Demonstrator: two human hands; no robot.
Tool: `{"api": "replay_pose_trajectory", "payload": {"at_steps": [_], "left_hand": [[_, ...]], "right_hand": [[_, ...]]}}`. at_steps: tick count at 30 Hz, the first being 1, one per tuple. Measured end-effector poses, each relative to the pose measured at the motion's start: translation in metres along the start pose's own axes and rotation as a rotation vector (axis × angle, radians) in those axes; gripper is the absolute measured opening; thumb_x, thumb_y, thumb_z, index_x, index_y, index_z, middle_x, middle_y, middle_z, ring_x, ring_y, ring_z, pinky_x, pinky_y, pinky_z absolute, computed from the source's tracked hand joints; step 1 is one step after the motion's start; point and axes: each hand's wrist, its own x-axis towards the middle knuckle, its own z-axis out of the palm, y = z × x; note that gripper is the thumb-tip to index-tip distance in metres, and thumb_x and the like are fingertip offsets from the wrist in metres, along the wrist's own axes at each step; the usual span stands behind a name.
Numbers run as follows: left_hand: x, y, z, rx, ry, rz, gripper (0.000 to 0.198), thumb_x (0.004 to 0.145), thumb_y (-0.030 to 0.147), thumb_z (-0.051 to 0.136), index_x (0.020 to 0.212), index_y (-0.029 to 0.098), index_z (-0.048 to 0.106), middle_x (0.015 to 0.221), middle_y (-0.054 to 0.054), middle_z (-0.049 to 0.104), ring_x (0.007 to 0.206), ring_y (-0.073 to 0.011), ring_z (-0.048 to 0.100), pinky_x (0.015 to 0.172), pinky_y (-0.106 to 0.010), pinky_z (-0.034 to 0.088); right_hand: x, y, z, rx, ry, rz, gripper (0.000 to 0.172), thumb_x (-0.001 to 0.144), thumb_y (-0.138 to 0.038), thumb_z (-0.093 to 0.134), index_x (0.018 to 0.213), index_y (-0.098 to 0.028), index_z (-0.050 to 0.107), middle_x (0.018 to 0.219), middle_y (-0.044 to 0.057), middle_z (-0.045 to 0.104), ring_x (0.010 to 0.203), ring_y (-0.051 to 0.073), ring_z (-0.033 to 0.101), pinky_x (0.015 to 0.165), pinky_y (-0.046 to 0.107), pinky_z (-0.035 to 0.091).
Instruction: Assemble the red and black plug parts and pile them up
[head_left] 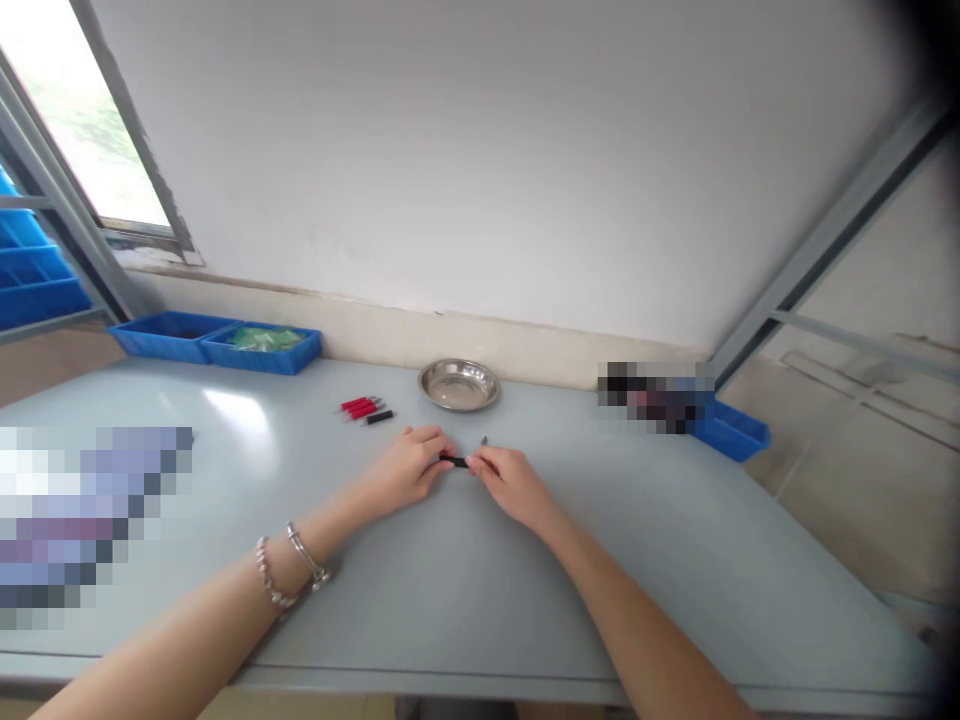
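Note:
My left hand (414, 468) is closed with its fingertips on one end of a small black cylindrical piece (459, 462). From the other side my right hand (514, 482) pinches the same piece, so only its short middle shows between the fingers. A tiny metallic part (484, 440) shows just above my right fingers; whether it is held or lies on the table I cannot tell. Beyond my left hand lie several red cylindrical pieces (363, 407) with thin metal ends, and a black one (379, 417) beside them.
A round steel dish (459, 405) stands behind my hands near the wall. At the back left, one blue bin (292, 362) holds greenish bags, with another blue bin (161, 345) beside it. Blurred-out items lie at far left and back right, near a blue tray (731, 432).

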Motion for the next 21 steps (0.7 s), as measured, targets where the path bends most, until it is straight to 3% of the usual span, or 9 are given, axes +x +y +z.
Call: {"api": "replay_pose_trajectory", "payload": {"at_steps": [7, 21], "left_hand": [[-0.0001, -0.0012, -0.0001, 0.003, 0.003, -0.001, 0.016, 0.084, 0.022, 0.041, 0.086, 0.016, 0.056, 0.087, -0.006, 0.056, 0.079, -0.0157, 0.052, 0.072, -0.029, 0.038], [0.0012, 0.0006, -0.0018, -0.038, 0.002, 0.007, 0.017, 0.084, 0.021, 0.040, 0.086, 0.015, 0.056, 0.087, -0.007, 0.057, 0.079, -0.0157, 0.052, 0.072, -0.028, 0.039]], "right_hand": [[-0.0024, -0.0015, -0.0005, -0.037, 0.001, -0.022, 0.017, 0.083, -0.025, 0.042, 0.068, -0.018, 0.048, 0.063, -0.001, 0.050, 0.058, 0.010, 0.042, 0.054, 0.021, 0.030], [-0.0025, -0.0020, -0.0027, 0.011, -0.022, -0.046, 0.026, 0.084, -0.027, 0.039, 0.060, -0.018, 0.041, 0.054, -0.004, 0.040, 0.052, 0.009, 0.036, 0.050, 0.020, 0.027]]}}
